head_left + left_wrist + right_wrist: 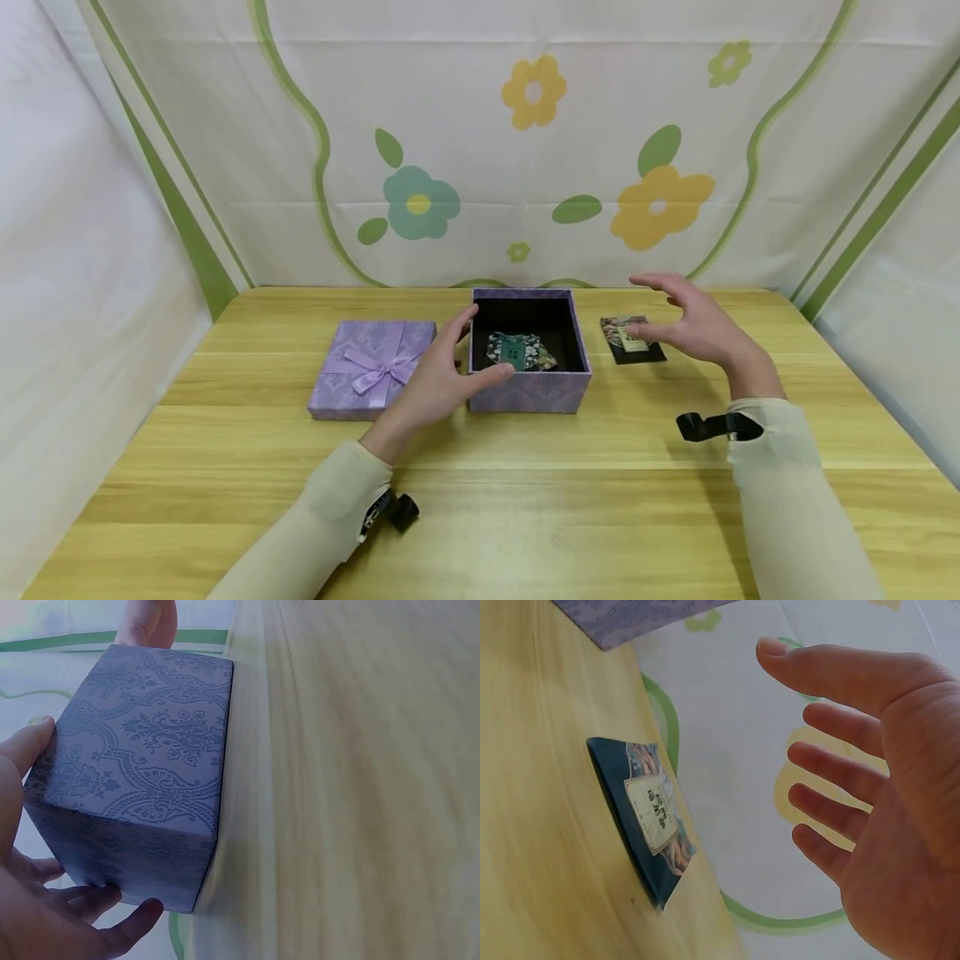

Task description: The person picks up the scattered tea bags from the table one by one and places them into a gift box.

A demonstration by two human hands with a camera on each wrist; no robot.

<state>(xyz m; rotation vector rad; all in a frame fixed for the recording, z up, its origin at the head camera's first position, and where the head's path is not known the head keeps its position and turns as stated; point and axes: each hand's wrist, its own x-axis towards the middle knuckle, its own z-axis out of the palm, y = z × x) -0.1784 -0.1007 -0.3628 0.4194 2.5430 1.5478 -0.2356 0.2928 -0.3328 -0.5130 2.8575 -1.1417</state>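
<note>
A purple patterned gift box (528, 394) stands uncovered on the table, with a dark inside. My left hand (437, 377) holds its near left corner, thumb over the front rim and fingers along the left side wall (124, 859). Inside the box lie a floral packet with a green label (513, 351) and another small packet partly hidden beside it. My right hand (708, 332) hovers with spread fingers and holds nothing. Below and left of it, a flat dark packet (654, 817) with floral print and a cream label lies on the table, apart from the fingers.
The purple lid (352, 354) with a ribbon bow lies left of the box, behind my left hand. A wood-grain table (525, 508) extends to a white flowered cloth (480, 125) at the back. Black straps with small devices (705, 427) sit at both wrists.
</note>
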